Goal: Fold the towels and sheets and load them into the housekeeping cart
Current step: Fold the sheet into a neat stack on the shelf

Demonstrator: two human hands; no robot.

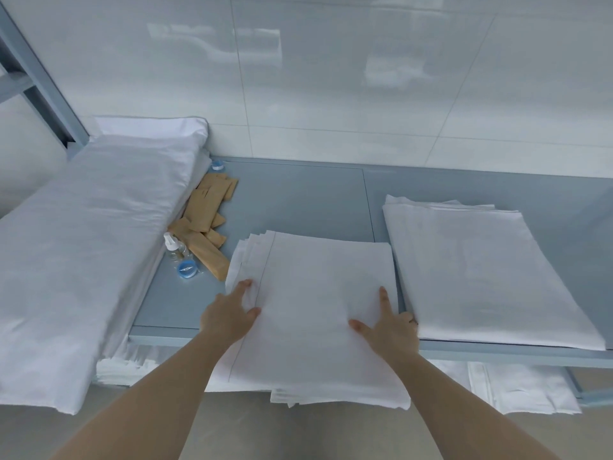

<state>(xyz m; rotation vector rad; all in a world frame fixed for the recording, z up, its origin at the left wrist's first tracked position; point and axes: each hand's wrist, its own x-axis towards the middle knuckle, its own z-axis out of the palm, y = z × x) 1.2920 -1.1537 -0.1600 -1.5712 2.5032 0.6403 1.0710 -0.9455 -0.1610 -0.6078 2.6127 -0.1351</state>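
Folded sheet point(318, 303): white, lying flat on the middle of the grey shelf top, its near edge hanging past the shelf's near rim towards me; a thin stitched line runs along its left side and several layered edges show at its far left corner.
Shelf top point(298, 200): grey-blue metal surface running left to right against a glossy white tiled wall point(365, 78); all the linen sits on it.
Long linen pile point(83, 244): the biggest thing on my left, a thick white stack running from the far left corner to well past the near rim, wrinkled on top.
Second folded sheet point(481, 273): white, flat, just right of the one I am handling, its left edge nearly touching it.
Lower linen point(517, 386): more white folded cloth on a level under the shelf top, seen at the near right.
My left hand point(229, 315): open, palm down, fingers spread straight and pressing on the left edge of the folded sheet.
My right hand point(391, 327): open, flat on the sheet's right side, forefinger pointing far, thumb pointing left.
Brown packets point(205, 224): a loose heap of tan paper sachets between the long pile and my sheet.
Small bottle point(174, 245): clear, white pump top, beside the packets.
Blue caps point(187, 269): one near the bottle, another farther back by the wall.
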